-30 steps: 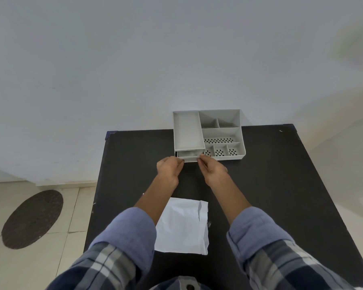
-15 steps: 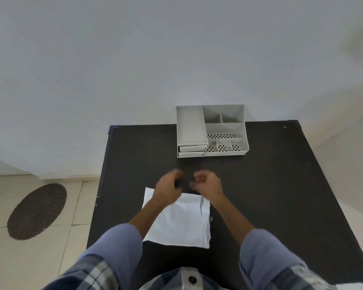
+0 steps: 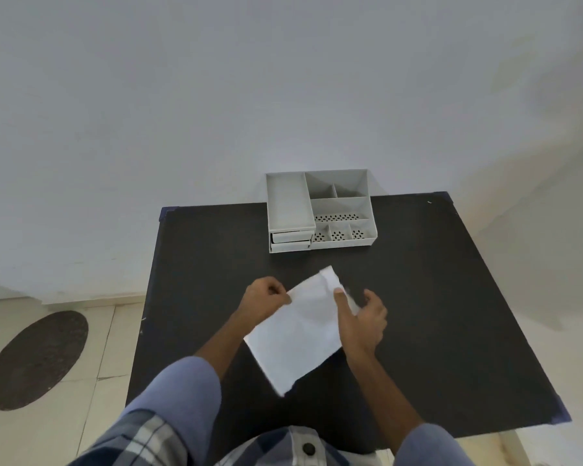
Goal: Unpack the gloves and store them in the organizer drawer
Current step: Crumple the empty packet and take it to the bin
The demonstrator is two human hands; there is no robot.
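Observation:
A flat white packet (image 3: pixel 297 334) is lifted off the black table (image 3: pixel 435 297) and tilted, its far end up. My left hand (image 3: pixel 265 297) pinches the packet's upper left edge. My right hand (image 3: pixel 359 319) grips its upper right side, thumb on top. No gloves show; the packet's contents are hidden. The grey organizer (image 3: pixel 318 210) stands at the table's far edge against the wall. Its two small drawers (image 3: pixel 290 240) at the front left look pushed in.
The organizer has an open tray on top at the left and several small compartments at the right. A white wall rises behind the table. On the tiled floor at the left lies a dark oval mat (image 3: pixel 36 359).
Both hands left the organizer's drawers and drew back toward me. They took hold of the white packet and raised and turned it off the table.

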